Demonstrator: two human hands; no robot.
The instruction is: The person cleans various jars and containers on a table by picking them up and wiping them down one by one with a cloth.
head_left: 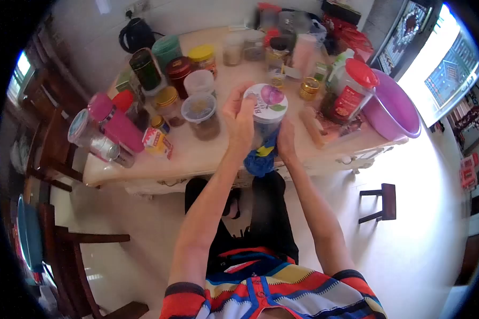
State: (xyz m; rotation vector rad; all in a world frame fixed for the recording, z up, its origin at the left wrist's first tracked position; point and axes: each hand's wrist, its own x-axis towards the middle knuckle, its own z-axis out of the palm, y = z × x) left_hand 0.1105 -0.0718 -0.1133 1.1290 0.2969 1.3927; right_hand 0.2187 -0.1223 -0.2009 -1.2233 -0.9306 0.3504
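Observation:
A clear jar (264,129) with a white lid (264,110) is held up at the table's front edge. Its lid carries a picture of purple fruit and a green leaf. My left hand (239,114) grips the jar's left side, its thumb up by the lid. Against the lower right side of the jar is my right hand (286,141), its fingers partly hidden behind it. A blue and yellow cloth (259,162) bunches below the jar, beside my right hand. Just left of my left hand stands a clear lidded tub (201,114) with dark contents.
Jars, tins and tubs crowd the table (191,151), with a pink bottle (112,119) and a small red-and-white box (157,143) at the left. On the right are a red-lidded jar (351,90) and a purple basin (396,109). A wooden stool (387,202) stands on the floor.

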